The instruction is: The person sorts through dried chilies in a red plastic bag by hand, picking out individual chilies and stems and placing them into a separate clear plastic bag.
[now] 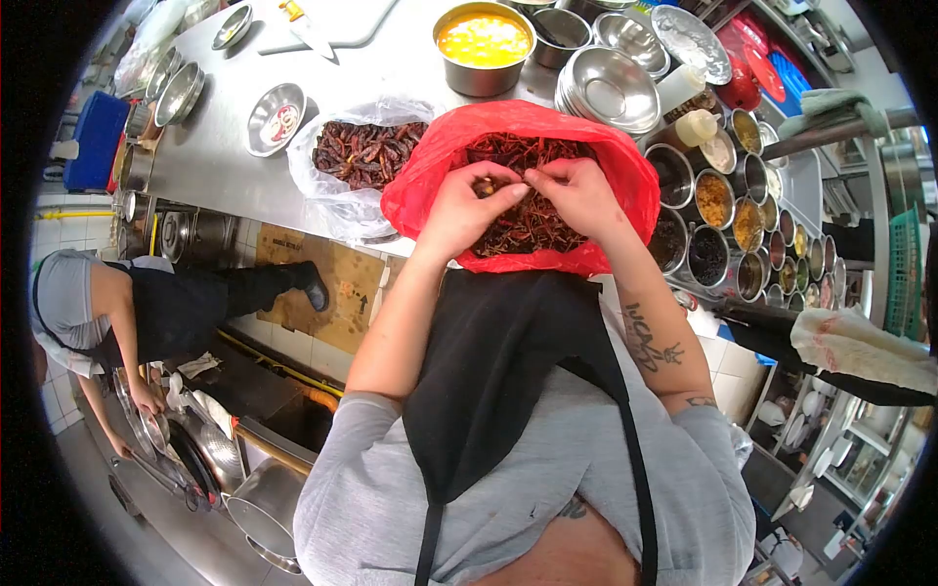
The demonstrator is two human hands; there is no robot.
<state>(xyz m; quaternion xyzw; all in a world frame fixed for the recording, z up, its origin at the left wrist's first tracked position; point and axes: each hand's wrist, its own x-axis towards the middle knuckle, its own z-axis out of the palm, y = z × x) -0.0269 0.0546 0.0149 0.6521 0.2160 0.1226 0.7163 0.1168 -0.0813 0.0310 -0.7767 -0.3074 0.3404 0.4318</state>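
My left hand [476, 207] and my right hand [578, 198] meet over an open red plastic bag [430, 146]. Thumbs and fingertips are pinched together on a small dried chili, mostly covered by the fingers. Thin dark-red dried chilies [523, 234] fill the bag beneath both hands. To the left of it, a clear plastic bag [308, 176] holds larger dark dried chilies [366, 151]. A metal bowl [277, 119] with some pale and reddish bits in it stands further left on the steel counter [220, 186].
Behind the bags stands a pot of yellow liquid [484, 44], beside stacked metal bowls [611, 90]. Several ingredient containers [716, 198] crowd the right side. A knife [311, 34] lies by a white cutting board [352, 21]. A co-worker [107, 303] handles pans at the lower left.
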